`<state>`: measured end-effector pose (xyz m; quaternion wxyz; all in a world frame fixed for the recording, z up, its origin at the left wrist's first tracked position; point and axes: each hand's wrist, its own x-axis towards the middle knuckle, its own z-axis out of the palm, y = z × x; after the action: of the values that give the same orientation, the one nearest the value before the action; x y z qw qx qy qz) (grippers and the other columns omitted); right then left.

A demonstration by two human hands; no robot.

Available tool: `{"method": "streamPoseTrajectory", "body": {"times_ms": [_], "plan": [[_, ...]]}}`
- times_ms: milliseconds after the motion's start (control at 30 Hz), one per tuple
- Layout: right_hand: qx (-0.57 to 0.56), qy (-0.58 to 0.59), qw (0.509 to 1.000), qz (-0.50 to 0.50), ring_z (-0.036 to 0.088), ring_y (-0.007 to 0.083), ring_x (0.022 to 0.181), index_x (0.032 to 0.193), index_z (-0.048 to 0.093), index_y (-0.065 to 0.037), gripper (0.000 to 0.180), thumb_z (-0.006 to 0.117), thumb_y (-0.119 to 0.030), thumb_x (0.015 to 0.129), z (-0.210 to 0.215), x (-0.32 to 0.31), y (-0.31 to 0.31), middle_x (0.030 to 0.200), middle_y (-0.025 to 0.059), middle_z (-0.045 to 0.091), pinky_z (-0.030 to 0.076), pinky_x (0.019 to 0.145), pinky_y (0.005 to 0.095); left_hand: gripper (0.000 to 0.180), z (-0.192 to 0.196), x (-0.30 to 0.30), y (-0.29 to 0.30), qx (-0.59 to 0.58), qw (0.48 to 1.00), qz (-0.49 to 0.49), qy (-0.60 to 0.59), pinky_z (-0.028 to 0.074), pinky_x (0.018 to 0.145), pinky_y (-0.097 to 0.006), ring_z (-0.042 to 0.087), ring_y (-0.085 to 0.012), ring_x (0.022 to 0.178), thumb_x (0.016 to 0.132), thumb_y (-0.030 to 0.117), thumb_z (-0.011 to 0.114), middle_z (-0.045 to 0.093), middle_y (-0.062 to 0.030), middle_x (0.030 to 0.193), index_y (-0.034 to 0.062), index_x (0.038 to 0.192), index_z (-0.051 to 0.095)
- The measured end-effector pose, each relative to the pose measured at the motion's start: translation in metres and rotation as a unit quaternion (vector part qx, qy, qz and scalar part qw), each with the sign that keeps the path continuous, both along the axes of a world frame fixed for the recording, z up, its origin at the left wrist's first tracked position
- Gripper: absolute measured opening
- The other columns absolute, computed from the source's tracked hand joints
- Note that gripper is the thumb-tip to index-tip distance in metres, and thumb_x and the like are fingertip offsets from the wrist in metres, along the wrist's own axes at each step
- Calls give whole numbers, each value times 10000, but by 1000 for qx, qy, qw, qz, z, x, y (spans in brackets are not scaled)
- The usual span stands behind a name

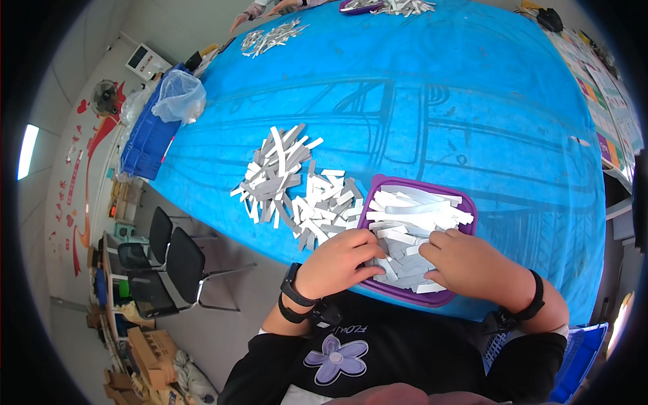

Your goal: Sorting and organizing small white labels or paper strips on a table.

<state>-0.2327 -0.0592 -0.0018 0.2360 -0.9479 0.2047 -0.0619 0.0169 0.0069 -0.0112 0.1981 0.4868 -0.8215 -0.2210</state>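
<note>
In front of me sits a purple plastic tray (472, 201), shallow with rounded corners. It holds many short white and grey strips (403, 266), and longer white strips (415, 206) lie side by side in its far half. My left hand (345, 260) reaches over the tray's left edge, its fingers curled in and closed on strips. From the right, my right hand (469, 262) has its fingers and thumb curled round strips in the near half. The strips under my fingertips are partly hidden. Left of the tray, touching its side, spreads a loose heap of the same strips (327, 202).
A taller strip pile (277, 169) lies farther left on the blue table cover (486, 121). Across the table are another pile (273, 39), a second purple tray (361, 7) and another person's hands (260, 12). A blue crate (152, 138) stands left; black chairs (183, 260) stand below.
</note>
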Motion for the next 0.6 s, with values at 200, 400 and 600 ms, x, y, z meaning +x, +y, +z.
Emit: {"method": "streamPoseTrajectory", "body": {"times_ms": [200,400,600], "plan": [[-26,-30,999,5,535,269,805,874,557,-37,196,658,-164,763,12,0,-3,857,95,525,465,685,363,234,1,4,1,-23,998,6,53,474,740,-327,589,-251,858,726,111,726,599,-70,922,74,946,654],[-54,-86,995,-14,530,246,777,832,559,-48,143,640,-148,773,18,2,-9,829,74,529,457,668,351,306,0,47,-10,-143,965,213,-52,462,809,-363,575,-296,948,750,83,689,594,-109,1036,64,1049,629],[-70,-110,991,-10,534,226,774,787,568,-65,110,630,-156,784,15,4,-8,802,55,535,455,666,339,321,-14,62,-11,-102,960,247,-90,458,776,-364,570,-299,907,714,73,714,596,-107,994,55,1024,636]]}}
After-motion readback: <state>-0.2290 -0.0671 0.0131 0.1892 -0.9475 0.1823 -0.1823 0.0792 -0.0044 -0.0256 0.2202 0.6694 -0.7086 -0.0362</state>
